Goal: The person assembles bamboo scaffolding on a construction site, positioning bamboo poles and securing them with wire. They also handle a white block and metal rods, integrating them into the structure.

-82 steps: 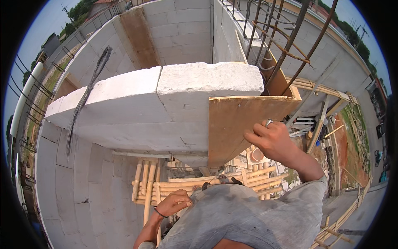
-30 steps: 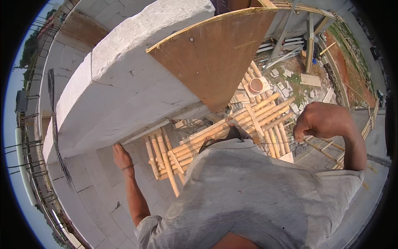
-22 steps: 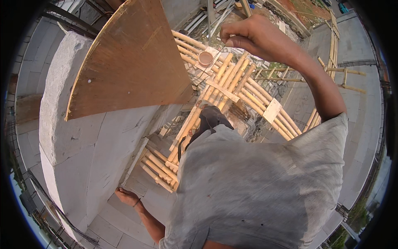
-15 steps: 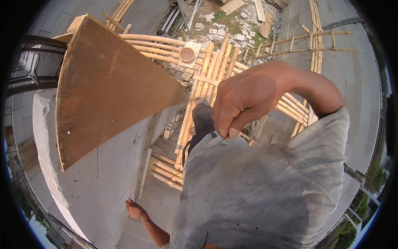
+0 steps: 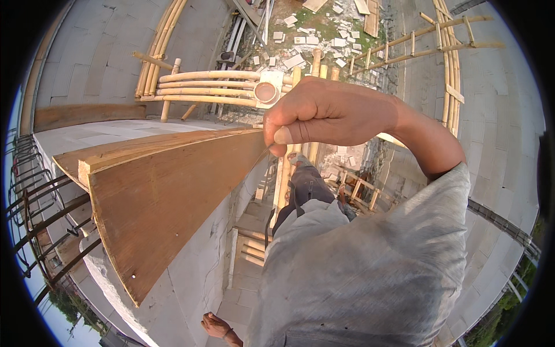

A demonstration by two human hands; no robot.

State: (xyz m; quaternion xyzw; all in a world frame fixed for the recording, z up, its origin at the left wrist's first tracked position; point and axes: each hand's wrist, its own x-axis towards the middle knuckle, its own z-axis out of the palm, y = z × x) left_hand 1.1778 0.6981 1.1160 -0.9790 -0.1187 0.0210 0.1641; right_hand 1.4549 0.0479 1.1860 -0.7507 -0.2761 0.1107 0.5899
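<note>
My right hand (image 5: 329, 113) is up in front of me, thumb and fingers pinched on a thin wire (image 5: 263, 155). The wire hangs slack and curls down along the white block wall (image 5: 193, 266). Low by that wall, my left hand (image 5: 217, 325) is closed at the wire's lower end; its fingertips are small in view. A brown plywood panel (image 5: 167, 199) stands against the wall top, its narrow far end beside my right hand. Nails or holes show near the panel's lower edge.
Below me is a bamboo scaffold (image 5: 208, 84), with a round tub (image 5: 266, 92) on a board. Dark steel bars (image 5: 49, 231) jut out at the left. A bamboo ladder (image 5: 399, 49) is at the far right. Broken white blocks (image 5: 306, 40) lie on the ground beyond.
My view has shifted, with the panel now lower in the picture. My right hand has come left and up to the panel's far end, still pinching the wire. My left hand appears lower.
</note>
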